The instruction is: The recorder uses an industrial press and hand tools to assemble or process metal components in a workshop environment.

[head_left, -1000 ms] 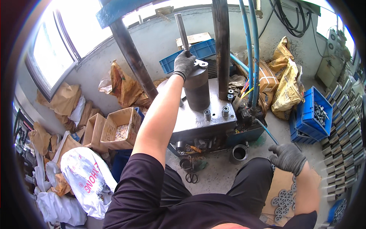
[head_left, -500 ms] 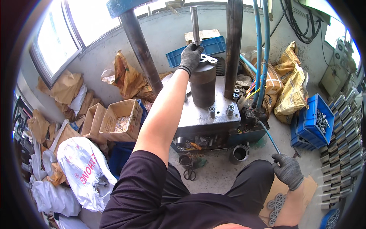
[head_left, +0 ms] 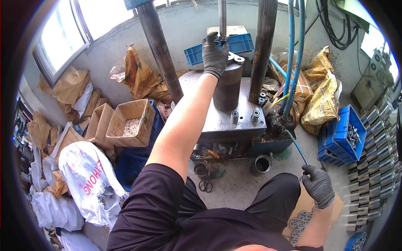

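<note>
My left hand (head_left: 215, 56), in a dark grey glove, is raised beside the lower end of an upright steel rod (head_left: 223, 19). Its thumb and fingers are apart around a gap by the rod's collar. Just below sits a flat metal link with round eyes (head_left: 237, 58), on top of a dark steel cylinder (head_left: 226, 92); my hand hides part of it. The cylinder stands on the press's metal table (head_left: 209, 119). Low on the right, my gloved right hand (head_left: 318, 186) is closed around the end of a thin blue lever (head_left: 296, 145).
Two dark columns (head_left: 161, 54) (head_left: 263, 52) flank the cylinder. Small metal bushings (head_left: 255, 116) stand on the table. A hollow steel cylinder (head_left: 262, 164) and scissors (head_left: 205, 185) are on the floor. Cartons (head_left: 130, 122) lie left, blue bins (head_left: 344, 133) right, more links (head_left: 300, 220) on cardboard.
My left hand's fingers have come off the collar at the rod's lower end and spread upward. My right hand stays on the lever. The whole view has shifted slightly.
</note>
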The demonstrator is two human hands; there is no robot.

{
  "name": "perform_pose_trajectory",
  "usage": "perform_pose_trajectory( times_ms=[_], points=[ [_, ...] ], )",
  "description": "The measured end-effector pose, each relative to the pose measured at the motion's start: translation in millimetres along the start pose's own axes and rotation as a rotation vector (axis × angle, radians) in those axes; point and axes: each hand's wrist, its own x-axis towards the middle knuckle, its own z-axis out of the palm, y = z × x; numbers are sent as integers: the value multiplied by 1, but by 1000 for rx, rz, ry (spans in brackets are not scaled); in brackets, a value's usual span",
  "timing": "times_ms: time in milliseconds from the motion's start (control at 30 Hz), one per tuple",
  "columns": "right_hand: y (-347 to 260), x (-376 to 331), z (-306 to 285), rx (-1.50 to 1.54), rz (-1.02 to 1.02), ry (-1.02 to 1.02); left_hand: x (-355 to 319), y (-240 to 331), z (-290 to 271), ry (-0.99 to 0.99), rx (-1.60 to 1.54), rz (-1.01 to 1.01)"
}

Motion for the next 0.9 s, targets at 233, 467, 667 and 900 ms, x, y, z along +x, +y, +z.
perform_pose_trajectory(
  times_ms=[233,467,667,900],
  points=[
    [-2,2,0,-42,-48,7,3,-4,-4,-10,117,58],
    [-2,1,0,-3,12,0,2,14,-11,-15,23,-42],
    [-8,2,-1,-7,25,1,3,11,-14,-101,1,-132],
    [-4,2,0,-41,-1,-8,4,4,-8,-157,-1,-167]
  ],
)
